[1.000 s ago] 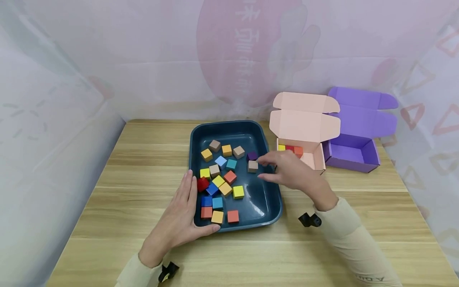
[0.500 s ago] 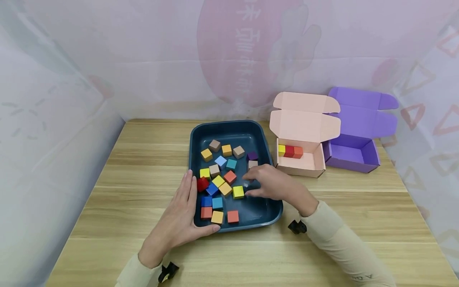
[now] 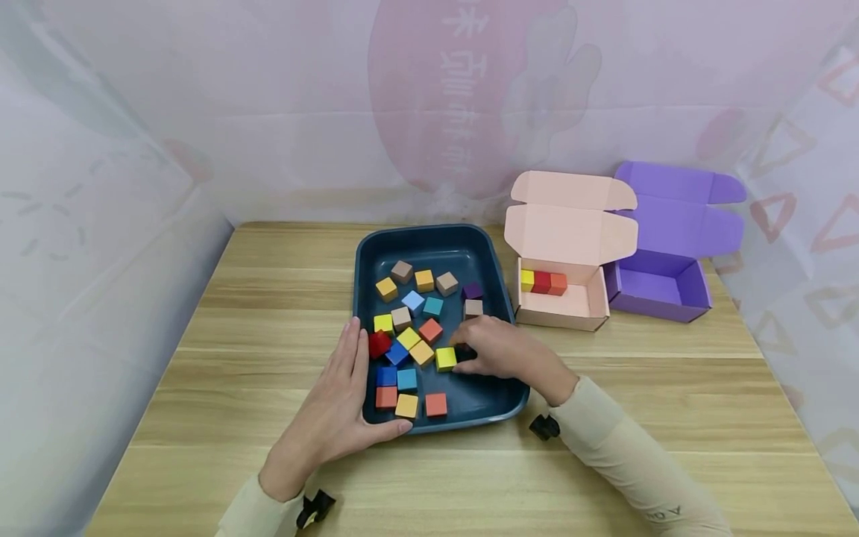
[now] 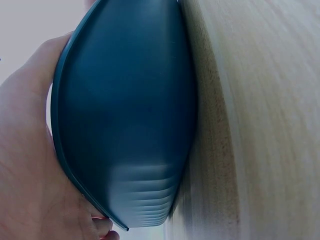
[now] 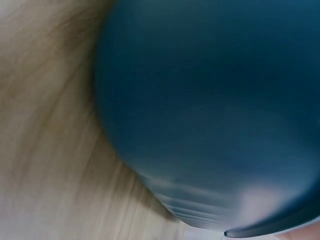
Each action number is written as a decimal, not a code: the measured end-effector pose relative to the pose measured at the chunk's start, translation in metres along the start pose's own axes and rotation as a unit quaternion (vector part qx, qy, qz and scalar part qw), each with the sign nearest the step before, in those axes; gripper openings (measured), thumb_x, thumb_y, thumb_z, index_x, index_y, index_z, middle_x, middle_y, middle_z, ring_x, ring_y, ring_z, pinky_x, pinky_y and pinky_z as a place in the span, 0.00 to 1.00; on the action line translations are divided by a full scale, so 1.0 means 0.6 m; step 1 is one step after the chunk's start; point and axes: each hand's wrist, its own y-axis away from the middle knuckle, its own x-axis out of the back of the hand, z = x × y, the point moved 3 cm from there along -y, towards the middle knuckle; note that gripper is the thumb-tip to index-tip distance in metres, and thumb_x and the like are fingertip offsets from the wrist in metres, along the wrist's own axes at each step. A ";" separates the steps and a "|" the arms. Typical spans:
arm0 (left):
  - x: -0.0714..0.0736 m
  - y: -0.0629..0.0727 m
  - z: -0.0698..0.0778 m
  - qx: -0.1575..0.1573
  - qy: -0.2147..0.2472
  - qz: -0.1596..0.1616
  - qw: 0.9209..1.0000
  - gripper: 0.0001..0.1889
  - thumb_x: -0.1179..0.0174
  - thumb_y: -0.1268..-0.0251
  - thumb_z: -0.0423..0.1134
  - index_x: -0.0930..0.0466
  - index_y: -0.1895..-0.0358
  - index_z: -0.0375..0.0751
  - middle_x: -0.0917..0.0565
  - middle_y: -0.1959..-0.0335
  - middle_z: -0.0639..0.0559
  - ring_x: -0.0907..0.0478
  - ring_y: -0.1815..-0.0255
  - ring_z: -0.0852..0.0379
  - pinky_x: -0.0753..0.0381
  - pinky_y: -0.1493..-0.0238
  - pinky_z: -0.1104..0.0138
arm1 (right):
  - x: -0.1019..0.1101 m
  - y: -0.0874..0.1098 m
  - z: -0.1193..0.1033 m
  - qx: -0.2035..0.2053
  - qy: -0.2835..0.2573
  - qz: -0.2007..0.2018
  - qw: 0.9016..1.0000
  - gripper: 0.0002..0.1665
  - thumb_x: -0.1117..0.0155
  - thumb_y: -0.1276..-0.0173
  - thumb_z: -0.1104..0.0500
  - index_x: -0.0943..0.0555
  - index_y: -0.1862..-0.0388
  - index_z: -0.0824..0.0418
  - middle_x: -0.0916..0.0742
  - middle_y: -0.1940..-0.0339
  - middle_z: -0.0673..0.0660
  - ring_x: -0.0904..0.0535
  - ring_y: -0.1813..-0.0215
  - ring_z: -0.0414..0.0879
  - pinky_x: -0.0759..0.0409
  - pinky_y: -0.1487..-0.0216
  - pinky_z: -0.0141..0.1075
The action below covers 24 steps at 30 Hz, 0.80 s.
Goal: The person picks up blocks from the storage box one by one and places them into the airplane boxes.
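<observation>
A dark blue tray [image 3: 429, 234] holds several small coloured cubes. My left hand [image 3: 330, 412] rests along its left rim with straight fingers, the thumb lying on the near rim. In the left wrist view the hand [image 4: 30, 145] lies against the rim beside the tray's outer wall [image 4: 125, 100]. My right hand [image 3: 506, 352] reaches over the right rim, fingertips and thumb apart and right at the right side of a yellow cube [image 3: 446, 359]. The right wrist view mostly shows the tray's wall [image 5: 200, 100]. A pale wooden cube [image 3: 473, 308] and a dark purple cube [image 3: 472, 291] sit just beyond that hand.
Right of the tray stands an open peach box [image 3: 564, 319] with a row of yellow, red and orange cubes [image 3: 558, 284] along its back. An open purple box [image 3: 661, 306] stands beside it. Patterned cloth [image 3: 302, 149] hangs behind the wooden table [image 3: 282, 298].
My right hand has moved left and nearer from beside the wooden cube, over the tray, down to the yellow cube. My left hand has stayed on the rim.
</observation>
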 end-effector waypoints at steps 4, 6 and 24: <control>-0.001 0.000 0.000 0.001 -0.001 -0.001 1.000 0.76 0.44 0.52 0.89 0.65 0.13 0.39 0.68 0.10 0.44 0.65 0.09 0.40 0.42 0.17 0.39 | 0.000 0.002 0.002 0.002 -0.009 0.013 1.000 0.23 0.24 0.30 0.49 0.11 0.40 0.57 0.08 0.47 0.54 0.16 0.52 0.44 0.11 0.40 0.41; -0.002 -0.001 0.000 0.001 -0.002 -0.001 1.000 0.76 0.44 0.52 0.89 0.65 0.13 0.39 0.68 0.10 0.44 0.65 0.09 0.40 0.41 0.17 0.39 | 0.002 0.004 0.003 0.004 -0.018 0.024 1.000 0.23 0.24 0.30 0.49 0.11 0.41 0.57 0.08 0.47 0.54 0.15 0.52 0.44 0.11 0.40 0.40; -0.004 -0.002 0.000 0.010 -0.005 -0.007 1.000 0.76 0.43 0.52 0.88 0.64 0.13 0.38 0.67 0.10 0.43 0.65 0.09 0.39 0.40 0.18 0.37 | 0.069 0.082 0.038 0.008 -0.092 0.167 0.982 0.21 0.21 0.34 0.53 0.11 0.44 0.59 0.07 0.51 0.55 0.09 0.53 0.49 0.08 0.49 0.45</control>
